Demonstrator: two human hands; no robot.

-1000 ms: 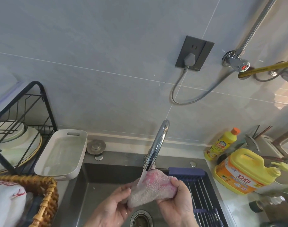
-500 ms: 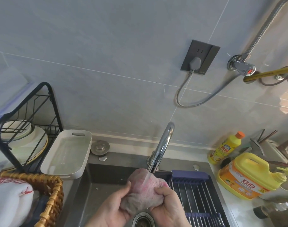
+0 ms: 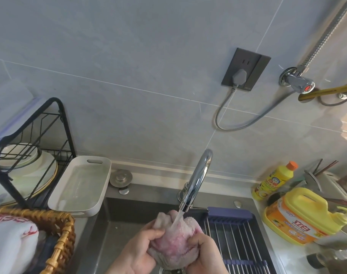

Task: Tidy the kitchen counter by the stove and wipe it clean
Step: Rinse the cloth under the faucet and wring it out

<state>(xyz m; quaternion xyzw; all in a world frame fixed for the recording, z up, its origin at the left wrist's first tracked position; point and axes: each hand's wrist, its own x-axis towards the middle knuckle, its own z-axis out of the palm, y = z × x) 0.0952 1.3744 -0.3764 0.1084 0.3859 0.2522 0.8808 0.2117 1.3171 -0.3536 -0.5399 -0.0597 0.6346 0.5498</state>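
A person's two hands wring a pink cloth [image 3: 174, 242] under a running tap [image 3: 198, 178] at a steel kitchen sink [image 3: 117, 224]. The left hand [image 3: 137, 252] grips the cloth's left side with fingers curled round it. The right hand [image 3: 206, 254] clamps the right side, thumb and fingers closed into the fabric. The cloth is bunched into a lump held above the basin, over the drain at the bottom edge of the view. Its long axis runs away from the person, with the upper end pointing up toward the spout and the lower end hanging toward the drain. A stream of water [image 3: 177, 216] falls from the spout onto the top of the cloth, between the hands.

Just right of the hands, a blue roll-up rack [image 3: 237, 240] spans the sink. On the counter to the right stand a yellow detergent jug [image 3: 305, 214] and, behind it, a slim yellow bottle [image 3: 275, 180] with an orange cap. To the left, a white tray [image 3: 79, 186] overhangs the sink's edge, beside a black dish rack [image 3: 30, 135] holding plates and a wicker basket [image 3: 64, 234]. On the grey tiled wall, a grey plug sits in a dark socket [image 3: 245, 69].
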